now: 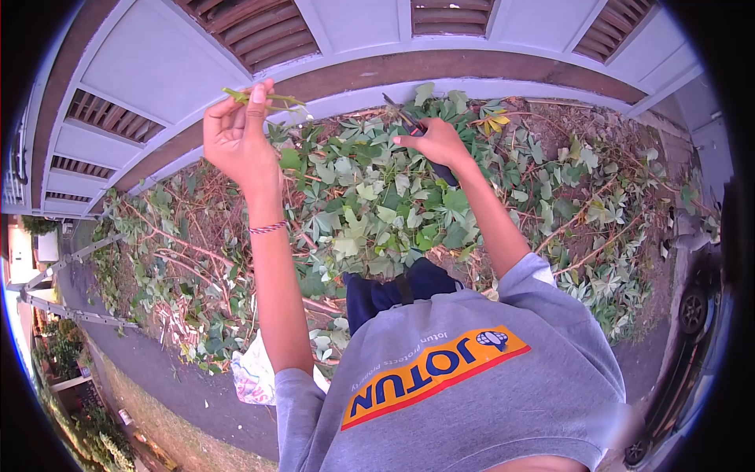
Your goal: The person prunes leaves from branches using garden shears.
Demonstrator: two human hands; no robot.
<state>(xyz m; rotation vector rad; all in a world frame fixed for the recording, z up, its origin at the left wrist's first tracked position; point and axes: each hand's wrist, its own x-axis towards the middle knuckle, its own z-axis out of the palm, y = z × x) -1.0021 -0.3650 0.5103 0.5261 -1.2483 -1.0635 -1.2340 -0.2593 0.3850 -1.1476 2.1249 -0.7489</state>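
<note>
Raised at the upper left, my left hand (pixel 240 138) pinches a short green stem (pixel 285 98) between thumb and fingers. My right hand (pixel 439 143) is wrapped round pruning shears (pixel 410 123) with dark handles and a touch of red. The blades point up and away from me, and part of the handle shows below the palm. Beneath both hands spreads a thick heap of cut leafy branches (pixel 370 212). A yellow leaf (pixel 494 123) lies to the right of the shears. The two hands are well apart.
Ahead stands a pale wall (pixel 362 27) with louvred vents. A white printed bag (pixel 253 376) lies at lower left, near a metal ladder (pixel 75 315) on the paved ground (pixel 189 401). Long bare branches (pixel 189 244) stretch left, and a dark vehicle (pixel 684 330) is at the right edge.
</note>
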